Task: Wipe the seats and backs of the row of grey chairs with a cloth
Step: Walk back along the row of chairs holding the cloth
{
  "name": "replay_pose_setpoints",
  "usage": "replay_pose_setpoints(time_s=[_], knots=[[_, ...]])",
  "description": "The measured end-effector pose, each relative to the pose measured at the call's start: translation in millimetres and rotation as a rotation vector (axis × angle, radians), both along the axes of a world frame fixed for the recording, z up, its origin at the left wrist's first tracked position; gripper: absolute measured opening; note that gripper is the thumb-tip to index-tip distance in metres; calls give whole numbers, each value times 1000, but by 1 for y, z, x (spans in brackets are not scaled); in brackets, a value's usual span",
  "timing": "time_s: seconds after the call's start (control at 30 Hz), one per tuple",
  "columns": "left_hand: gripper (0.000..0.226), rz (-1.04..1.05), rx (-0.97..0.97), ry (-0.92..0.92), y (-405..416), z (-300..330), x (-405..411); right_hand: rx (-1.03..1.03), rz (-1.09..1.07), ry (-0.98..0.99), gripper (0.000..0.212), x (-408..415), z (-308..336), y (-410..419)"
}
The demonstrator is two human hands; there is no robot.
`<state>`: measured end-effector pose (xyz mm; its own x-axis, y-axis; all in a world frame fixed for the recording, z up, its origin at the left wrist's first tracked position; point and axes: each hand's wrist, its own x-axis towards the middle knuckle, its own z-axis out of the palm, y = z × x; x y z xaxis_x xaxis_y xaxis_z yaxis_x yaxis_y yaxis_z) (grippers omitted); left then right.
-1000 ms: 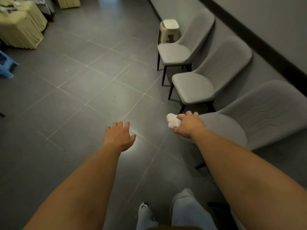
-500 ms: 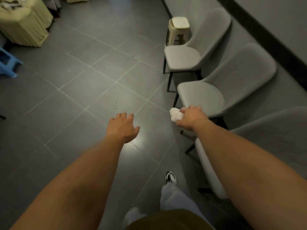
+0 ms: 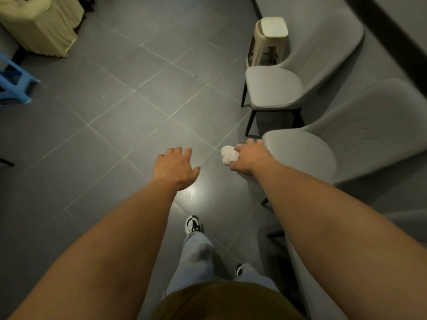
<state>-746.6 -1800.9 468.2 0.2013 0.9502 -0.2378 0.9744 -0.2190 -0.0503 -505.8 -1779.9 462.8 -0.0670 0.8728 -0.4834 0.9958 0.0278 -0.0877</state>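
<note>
Grey padded chairs stand in a row along the right wall. The far chair [image 3: 275,86] and the middle chair [image 3: 307,153] are in full view; only an edge of the nearest chair [image 3: 298,262] shows below my right arm. My right hand [image 3: 250,155] is shut on a bunched white cloth [image 3: 228,154] at the front left edge of the middle chair's seat. My left hand [image 3: 174,167] hovers over the floor with its fingers spread, holding nothing.
A beige plastic stool [image 3: 270,35] stands behind the far chair. A blue stool [image 3: 13,82] sits at the left edge, and yellow-draped furniture [image 3: 41,28] fills the top left corner. Grey floor tiles [image 3: 129,116] spread between them. My legs and shoes [image 3: 193,224] are below.
I have walked forward along the row; the nearest chair slid down out of view. My right hand with the cloth went from that chair's seat to the middle chair's front edge.
</note>
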Motion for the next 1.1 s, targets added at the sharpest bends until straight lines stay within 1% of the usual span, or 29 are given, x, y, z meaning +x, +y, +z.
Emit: replay_pose_setpoints(time_s=[0.07, 0.17, 0.23, 0.33, 0.4, 0.53, 0.7, 0.8, 0.87, 0.97, 1.1], knots=[[73, 25, 6, -1, 43, -3, -12, 2, -34, -15, 67, -5, -1, 34], [72, -31, 36, -4, 109, -3, -25, 24, -143, -52, 68, -4, 4, 86], [71, -39, 36, 0, 152, -1, -37, 29, -161, -72, 70, -8, 7, 117], [68, -16, 0, 2, 198, 0, -45, 21, -178, -56, 69, -14, 8, 154], [67, -65, -4, 5, 224, -2, -40, -1, -215, -60, 69, -12, 7, 180], [65, -115, -21, -2, 283, -6, -22, -10, -231, -39, 71, -1, 2, 238], [67, -86, -35, 36, 357, -12, 4, -28, -205, -35, 70, 31, -9, 319], [65, -44, -20, 50, 414, -8, 33, 13, -184, -2, 65, 65, -9, 372], [67, -40, -21, 26, 445, -2, 62, 0, -182, -1, 64, 92, -9, 403], [71, -110, 26, -45, 479, 2, 108, -63, -218, -47, 65, 130, -10, 452], [71, -156, 18, -58, 517, 5, 139, -69, -164, -26, 66, 136, -18, 505]])
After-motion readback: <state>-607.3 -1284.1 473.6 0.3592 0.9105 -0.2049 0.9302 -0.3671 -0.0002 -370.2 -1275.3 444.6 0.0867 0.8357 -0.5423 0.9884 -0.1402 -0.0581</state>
